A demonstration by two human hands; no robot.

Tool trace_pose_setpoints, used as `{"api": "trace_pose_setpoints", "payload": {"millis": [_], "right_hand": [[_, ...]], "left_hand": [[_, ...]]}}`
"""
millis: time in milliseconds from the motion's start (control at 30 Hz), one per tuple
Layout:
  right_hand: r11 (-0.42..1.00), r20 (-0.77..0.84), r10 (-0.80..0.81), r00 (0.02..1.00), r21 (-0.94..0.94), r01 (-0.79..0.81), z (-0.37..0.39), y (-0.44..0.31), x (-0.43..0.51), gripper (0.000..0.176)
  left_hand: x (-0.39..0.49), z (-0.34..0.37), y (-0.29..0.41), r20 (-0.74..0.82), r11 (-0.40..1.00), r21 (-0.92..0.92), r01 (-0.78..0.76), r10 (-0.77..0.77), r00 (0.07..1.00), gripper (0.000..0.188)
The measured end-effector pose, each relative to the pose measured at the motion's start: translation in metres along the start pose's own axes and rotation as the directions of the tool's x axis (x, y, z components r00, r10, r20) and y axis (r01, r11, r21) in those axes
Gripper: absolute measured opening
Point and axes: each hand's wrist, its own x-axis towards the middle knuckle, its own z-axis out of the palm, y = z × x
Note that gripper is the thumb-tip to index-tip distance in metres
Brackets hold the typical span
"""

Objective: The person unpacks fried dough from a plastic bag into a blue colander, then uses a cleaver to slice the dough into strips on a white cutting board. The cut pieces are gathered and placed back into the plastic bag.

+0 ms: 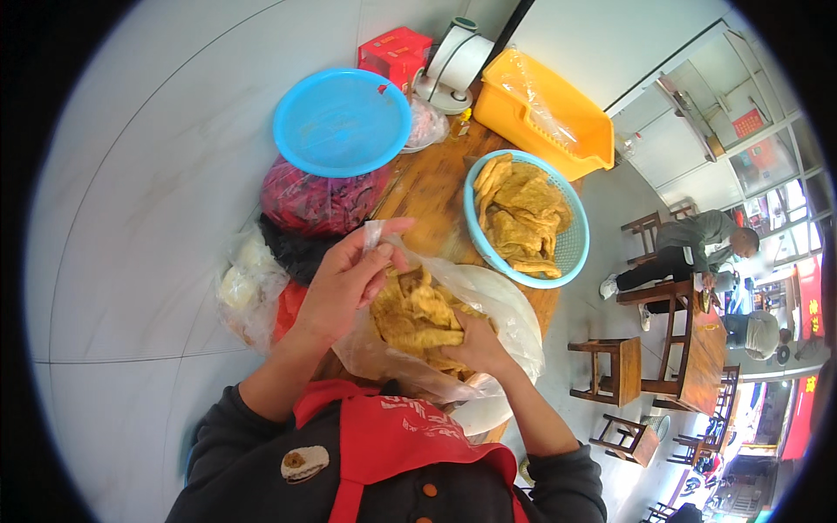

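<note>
My left hand (353, 278) pinches the upper rim of a large clear plastic bag (474, 287), its index finger stretched out. Inside the bag lie folded, golden-brown fried food pieces (412, 310), possibly tofu skin. Reaching in from the bag's right side, my right hand (480, 343) has its thumb and fingers around one of those pieces; blur softens the fingertips. A light-blue plastic colander (582, 252) stands beyond the bag to the right, heaped with similar fried pieces (523, 209).
The wooden table (425, 189) also bears a blue basin (340, 124) over a bag of dark-red goods (314, 196), a yellow plastic bin (549, 111) and a red box (392, 55). A tiled wall borders the left. At right, a person (700, 245) sits at another table.
</note>
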Motion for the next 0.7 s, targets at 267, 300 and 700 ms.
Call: {"api": "trace_pose_setpoints", "payload": {"millis": [267,300,700], "right_hand": [[0.886,-0.31,0.04,0.95,0.45,0.109,-0.107,-0.011,-0.053,0.052],[0.854,-0.386,0.114,0.915,0.509,0.108,-0.124,-0.019,-0.048,0.046],[0.743,-0.702,0.269,0.659,-0.285,-0.606,-0.209,0.199,0.109,0.094]], "left_hand": [[0.01,0.0,0.0,-0.037,1.0,0.006,0.006,-0.006,0.999,0.038],[0.011,0.001,0.0,-0.036,1.0,0.013,0.012,-0.011,0.999,0.038],[0.021,0.002,-0.002,-0.092,0.998,-0.006,0.058,-0.058,0.994,0.036]]}}
